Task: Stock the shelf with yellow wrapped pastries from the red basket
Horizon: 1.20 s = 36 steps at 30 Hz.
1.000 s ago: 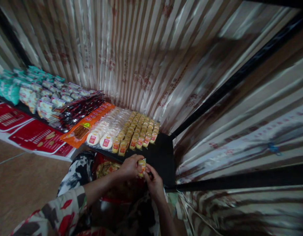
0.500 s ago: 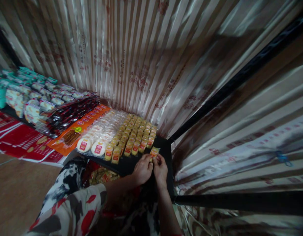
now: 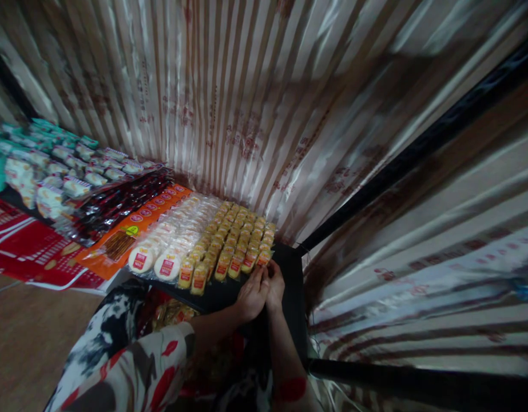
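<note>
Small yellow snack packets with red labels (image 3: 223,266) stand in several rows on a black shelf (image 3: 292,274). At the front of the rightmost row is a snack packet (image 3: 264,257), with the fingers of both my hands closed about its near end. My left hand (image 3: 251,297) grips from the left, fingers pointing forward. My right hand (image 3: 275,289) presses in from the right, close against the left one. The fingers hide the lower part of this packet.
Left of the rows lie round white packets (image 3: 167,268), an orange bag (image 3: 122,243), dark red packs (image 3: 118,206) and white-and-teal bags (image 3: 75,186). More packets (image 3: 173,315) sit below the shelf. Striped plastic sheeting (image 3: 238,114) and a black pole (image 3: 375,171) bound the right.
Both hands have moved forward, bringing the snack packet from the bare shelf to the front of the rightmost row. The view has shifted slightly.
</note>
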Available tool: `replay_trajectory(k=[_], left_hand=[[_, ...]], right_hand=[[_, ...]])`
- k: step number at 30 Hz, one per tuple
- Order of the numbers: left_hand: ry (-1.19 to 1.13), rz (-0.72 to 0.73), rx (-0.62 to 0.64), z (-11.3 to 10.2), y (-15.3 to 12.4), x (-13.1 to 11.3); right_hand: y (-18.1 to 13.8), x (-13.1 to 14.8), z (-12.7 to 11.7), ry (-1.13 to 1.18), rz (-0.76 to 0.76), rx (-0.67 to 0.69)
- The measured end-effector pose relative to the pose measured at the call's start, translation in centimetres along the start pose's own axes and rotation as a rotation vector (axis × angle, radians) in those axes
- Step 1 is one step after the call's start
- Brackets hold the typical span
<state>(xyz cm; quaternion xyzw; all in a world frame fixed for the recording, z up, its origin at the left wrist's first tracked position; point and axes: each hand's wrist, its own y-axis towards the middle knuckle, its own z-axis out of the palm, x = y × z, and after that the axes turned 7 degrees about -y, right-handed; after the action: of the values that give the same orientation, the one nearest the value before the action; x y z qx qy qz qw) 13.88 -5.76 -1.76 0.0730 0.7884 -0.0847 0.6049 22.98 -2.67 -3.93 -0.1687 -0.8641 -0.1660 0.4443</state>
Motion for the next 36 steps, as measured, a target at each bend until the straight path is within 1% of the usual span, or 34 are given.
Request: replay_trajectory(k=[5, 8, 12, 15, 21, 24, 27, 29, 32, 36], left_hand=[[-0.042, 0.017, -0.01, 0.1, 0.1, 0.5], [-0.048, 0.006, -0.026, 0.3, 0.1, 0.8], [-0.017, 0.018, -0.035, 0.8, 0.3, 1.4], [0.012, 0.034, -0.039, 1.0, 0.4, 1.7], [0.031, 0.051, -0.055, 1.1, 0.3, 1.5], [0.04, 0.054, -0.051, 0.8, -0.1, 1.0], [0.047, 0.055, -0.027, 0.3, -1.1, 0.5], [0.061, 0.071, -0.022, -0.2, -2.2, 0.3], [0.065, 0.128, -0.025, -0.9, -4.5, 0.2], [0.006, 0.217, -0.006, -2.2, -8.3, 0.6]], right_hand=[[-0.6, 0.2, 0.1, 0.037, -0.002, -0.048], [-0.9, 0.5, 0.1, 0.015, -0.014, -0.06], [-0.9, 0.9, 0.1, -0.049, -0.046, -0.055], [-0.8, 0.9, 0.0, -0.078, -0.037, -0.036], [-1.2, 0.2, 0.0, -0.025, -0.049, -0.074], [-1.5, 0.1, 0.0, 0.012, -0.026, -0.094], [-2.2, 0.2, -0.2, 0.042, 0.012, -0.092], [-3.1, 0.3, -0.3, 0.049, 0.036, -0.099], [-5.1, 0.5, -0.5, 0.057, 0.069, -0.081], [-8.9, 0.4, -0.6, 0.102, 0.086, -0.031]])
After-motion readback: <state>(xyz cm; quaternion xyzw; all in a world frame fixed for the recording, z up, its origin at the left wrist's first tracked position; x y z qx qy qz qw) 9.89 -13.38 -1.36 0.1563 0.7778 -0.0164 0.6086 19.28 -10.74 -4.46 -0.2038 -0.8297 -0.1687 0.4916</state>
